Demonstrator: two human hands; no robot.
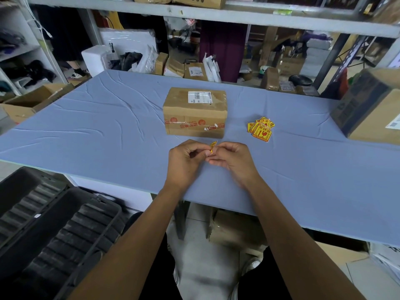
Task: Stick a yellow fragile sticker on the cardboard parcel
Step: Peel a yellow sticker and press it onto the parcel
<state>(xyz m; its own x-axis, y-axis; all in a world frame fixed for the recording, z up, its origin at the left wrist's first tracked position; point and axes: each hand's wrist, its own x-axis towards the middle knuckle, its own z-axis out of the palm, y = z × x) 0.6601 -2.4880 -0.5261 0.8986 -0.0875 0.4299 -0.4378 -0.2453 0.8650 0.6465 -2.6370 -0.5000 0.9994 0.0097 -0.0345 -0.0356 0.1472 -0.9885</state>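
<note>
Both hands meet over the near part of the blue table (108,118), just short of the cardboard parcel (194,111). Left hand (184,161) and right hand (232,160) are each pinched on one yellow fragile sticker (212,146), fingertips touching; the sticker stands nearly edge-on between them, so only a narrow yellow sliver and a pale strip show. Judgement: backing paper is being peeled, though the frame is too small to confirm separation.

Handling estimate: sticker is very light, thin and floppy; once bare, the adhesive side will cling to skin or fold onto itself. Best held by one corner or the outer margin, adhesive facing away from the fingers.

Position: parcel lies at 12 o'clock from the grip, near but not touching. Its top carries a white shipping label (200,97) toward the far right; the near-left part of the top is bare cardboard and looks the likeliest landing spot. Front face has red-printed tape.

Spare sticker pile (260,128) sits at 2 o'clock from the hands, apart from the parcel.
</note>
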